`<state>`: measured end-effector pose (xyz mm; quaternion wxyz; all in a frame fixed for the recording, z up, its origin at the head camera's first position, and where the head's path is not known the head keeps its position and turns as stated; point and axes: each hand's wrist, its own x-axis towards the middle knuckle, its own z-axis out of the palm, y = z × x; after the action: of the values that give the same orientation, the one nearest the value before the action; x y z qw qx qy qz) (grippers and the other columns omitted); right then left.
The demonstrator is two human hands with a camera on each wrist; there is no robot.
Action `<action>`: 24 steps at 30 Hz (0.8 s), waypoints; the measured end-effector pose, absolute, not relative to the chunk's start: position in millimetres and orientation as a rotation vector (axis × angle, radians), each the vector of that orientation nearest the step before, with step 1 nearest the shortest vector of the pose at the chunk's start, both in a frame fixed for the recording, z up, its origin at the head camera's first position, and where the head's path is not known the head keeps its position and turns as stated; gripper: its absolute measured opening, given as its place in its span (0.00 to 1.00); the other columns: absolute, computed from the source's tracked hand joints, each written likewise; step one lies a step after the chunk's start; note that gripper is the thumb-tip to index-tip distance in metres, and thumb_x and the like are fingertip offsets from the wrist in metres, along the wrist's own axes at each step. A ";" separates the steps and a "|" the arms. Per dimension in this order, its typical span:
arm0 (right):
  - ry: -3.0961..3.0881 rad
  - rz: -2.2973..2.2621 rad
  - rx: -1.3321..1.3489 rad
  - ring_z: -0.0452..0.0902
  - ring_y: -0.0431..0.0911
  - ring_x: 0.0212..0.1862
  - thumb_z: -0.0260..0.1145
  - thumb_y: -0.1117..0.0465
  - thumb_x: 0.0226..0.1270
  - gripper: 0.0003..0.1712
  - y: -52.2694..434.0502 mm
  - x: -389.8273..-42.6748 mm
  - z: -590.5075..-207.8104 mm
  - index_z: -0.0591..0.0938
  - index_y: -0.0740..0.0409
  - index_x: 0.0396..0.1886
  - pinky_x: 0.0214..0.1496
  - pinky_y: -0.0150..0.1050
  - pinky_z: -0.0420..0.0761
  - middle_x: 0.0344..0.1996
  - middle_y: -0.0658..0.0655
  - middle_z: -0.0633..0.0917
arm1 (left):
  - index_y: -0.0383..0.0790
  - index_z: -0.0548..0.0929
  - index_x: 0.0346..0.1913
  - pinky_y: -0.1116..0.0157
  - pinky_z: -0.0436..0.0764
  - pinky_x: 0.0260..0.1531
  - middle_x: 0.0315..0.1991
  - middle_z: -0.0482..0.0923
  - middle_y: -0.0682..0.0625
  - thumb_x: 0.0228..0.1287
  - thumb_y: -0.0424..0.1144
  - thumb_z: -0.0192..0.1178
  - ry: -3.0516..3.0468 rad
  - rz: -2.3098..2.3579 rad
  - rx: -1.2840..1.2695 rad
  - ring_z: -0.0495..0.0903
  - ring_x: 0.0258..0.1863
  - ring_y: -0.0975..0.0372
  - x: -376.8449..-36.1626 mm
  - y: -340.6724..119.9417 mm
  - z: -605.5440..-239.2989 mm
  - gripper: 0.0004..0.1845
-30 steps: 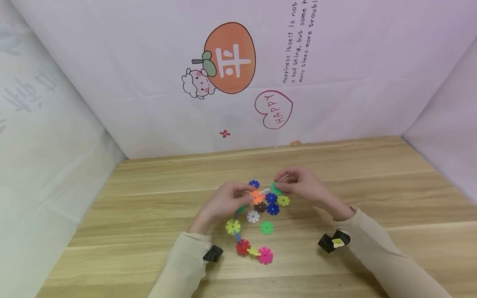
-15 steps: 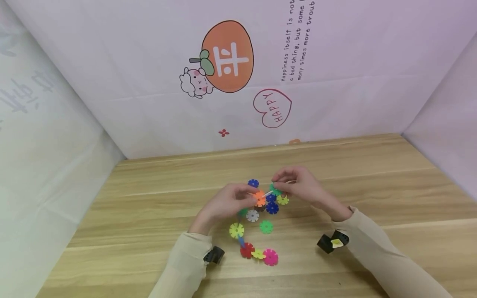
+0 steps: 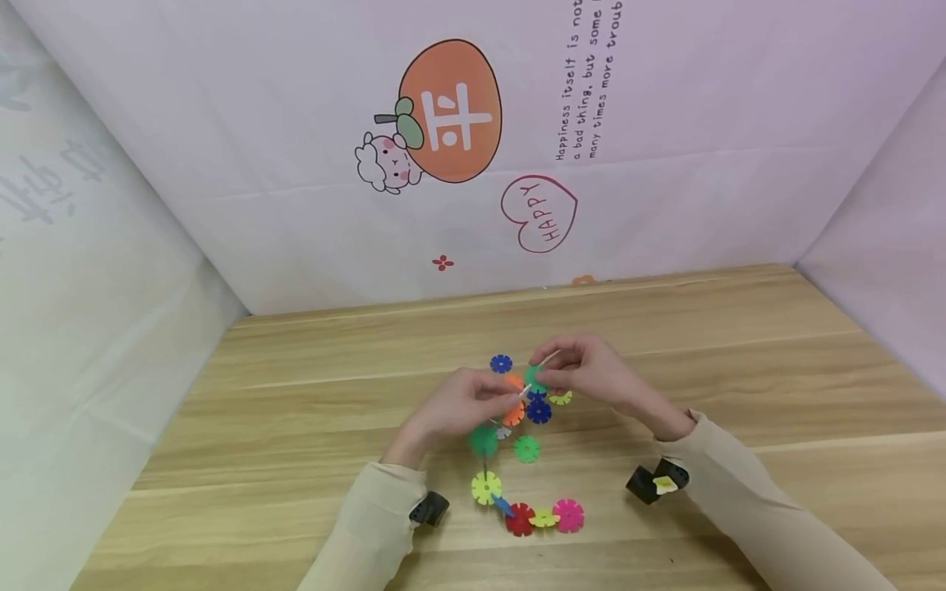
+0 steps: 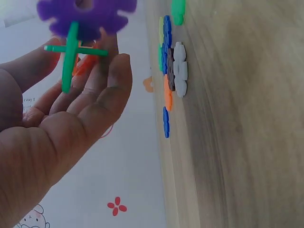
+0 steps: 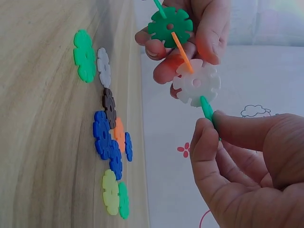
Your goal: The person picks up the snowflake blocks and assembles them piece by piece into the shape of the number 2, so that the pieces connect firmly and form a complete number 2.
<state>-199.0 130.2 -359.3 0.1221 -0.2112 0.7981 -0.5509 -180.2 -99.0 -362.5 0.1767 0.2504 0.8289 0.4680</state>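
My left hand (image 3: 460, 404) grips a chain of toothed plastic snowflake discs near its orange disc (image 5: 181, 53) and white disc (image 5: 196, 83). Thumb and fingertips of my right hand (image 3: 594, 376) pinch a green disc (image 5: 207, 111), its edge at a slot of the white one. From the left hand the chain hangs down through a dark green disc (image 3: 484, 440), a yellow disc (image 3: 486, 487) and a red disc (image 3: 521, 519) to a pink disc (image 3: 568, 515). A purple disc (image 4: 88, 19) of the chain looms close in the left wrist view.
Loose discs lie flat on the wooden table (image 3: 296, 427) under and behind the hands: a blue disc (image 3: 501, 363), a bright green disc (image 3: 527, 448), a brown disc (image 5: 109, 108) and several others. A printed cloth (image 3: 310, 205) stands along the back edge.
The hanging chain has swung right and toward the front, its pink end shifting right. The left hand has moved slightly right, the right hand slightly left, bringing the green and white discs together.
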 end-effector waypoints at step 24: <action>2.357 -1.635 -0.574 0.82 0.59 0.29 0.66 0.70 0.63 0.09 121.1 -191.0 -358.3 0.82 0.72 0.40 0.32 0.47 0.84 0.27 0.59 0.85 | 0.34 0.87 0.40 0.68 0.73 0.28 0.26 0.78 0.51 0.67 0.36 0.59 2.340 1.413 0.695 0.72 0.26 0.64 -177.2 -94.7 -361.1 0.10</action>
<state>-191.0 121.1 -358.3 0.1078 -0.1951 0.8011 -0.5555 -177.2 -94.7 -361.1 0.1599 0.2433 0.8189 0.4947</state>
